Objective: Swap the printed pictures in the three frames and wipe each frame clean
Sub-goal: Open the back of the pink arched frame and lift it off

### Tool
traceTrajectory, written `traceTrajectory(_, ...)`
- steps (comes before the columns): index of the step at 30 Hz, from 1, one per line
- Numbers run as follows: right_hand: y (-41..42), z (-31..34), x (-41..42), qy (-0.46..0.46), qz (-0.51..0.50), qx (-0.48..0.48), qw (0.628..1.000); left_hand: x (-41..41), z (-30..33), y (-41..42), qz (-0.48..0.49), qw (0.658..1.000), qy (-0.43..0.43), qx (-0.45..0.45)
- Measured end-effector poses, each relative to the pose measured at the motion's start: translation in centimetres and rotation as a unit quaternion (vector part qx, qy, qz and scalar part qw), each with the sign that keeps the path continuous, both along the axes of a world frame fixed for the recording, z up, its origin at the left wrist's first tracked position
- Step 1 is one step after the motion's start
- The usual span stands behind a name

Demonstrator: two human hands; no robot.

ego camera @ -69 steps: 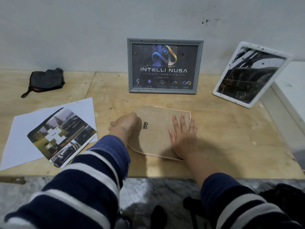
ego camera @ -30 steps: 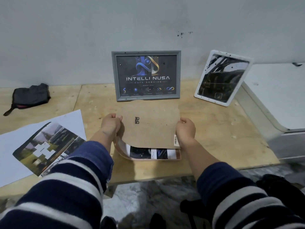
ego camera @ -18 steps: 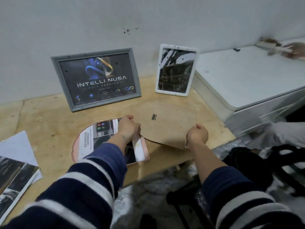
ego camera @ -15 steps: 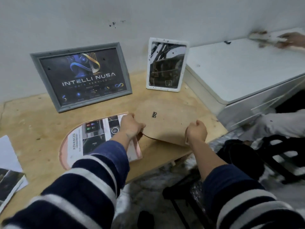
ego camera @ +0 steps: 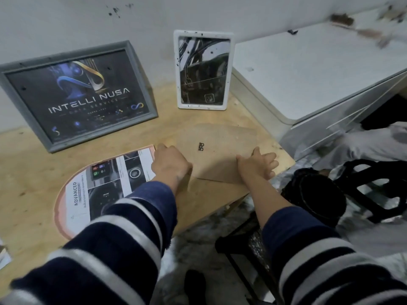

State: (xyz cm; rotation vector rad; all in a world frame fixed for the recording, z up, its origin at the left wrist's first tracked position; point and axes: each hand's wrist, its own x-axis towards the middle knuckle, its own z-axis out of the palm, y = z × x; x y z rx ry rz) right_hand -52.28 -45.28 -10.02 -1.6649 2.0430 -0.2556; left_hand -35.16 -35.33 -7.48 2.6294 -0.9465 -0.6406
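- On the wooden table [ego camera: 33, 172] in front of me, the brown backing board [ego camera: 215, 155] lies flat, to the right of the open pink frame [ego camera: 63, 219].
- My left hand [ego camera: 170, 165] sits at the board's left edge with its fingers curled over that edge; I cannot tell for sure whether they grip it or only rest there.
- My right hand [ego camera: 256, 165] lies at the board's right side, fingers loosely spread and relaxed, holding nothing.
- The pink frame lies face down with a printed picture [ego camera: 105, 186] showing in it, the word "ADVANCED" along its left side.
- A grey frame [ego camera: 141, 84] with the "INTELLI NUSA" print leans against the wall behind the pink one.
- A white frame [ego camera: 203, 34] holding a dark picture stands upright to its right, also against the wall.
- A white cabinet [ego camera: 308, 69] stands just beside the table's right end.
- A black chair [ego camera: 374, 194] sits below it, near my right arm.
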Motion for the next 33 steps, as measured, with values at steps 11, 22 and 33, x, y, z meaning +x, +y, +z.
traceTrajectory(11, 2.8, 1.2, 2.9, 0.069, 0.137, -0.074, 0.985, 1.8, 1.6, 3.2, 0.025, 0.996, 0.053, -0.062)
traceTrajectory(22, 12.5, 1.6, 11.5, 0.011, 0.425, -0.107, 0.899, 8.4, 3.2, 15.1, 0.151, 0.987, -0.031, 0.04)
traceTrajectory(33, 14.2, 1.7, 14.4, 0.053, 0.362, -0.048, 0.929, 8.4, 2.3, 18.9, 0.165, 0.983, -0.011, 0.076)
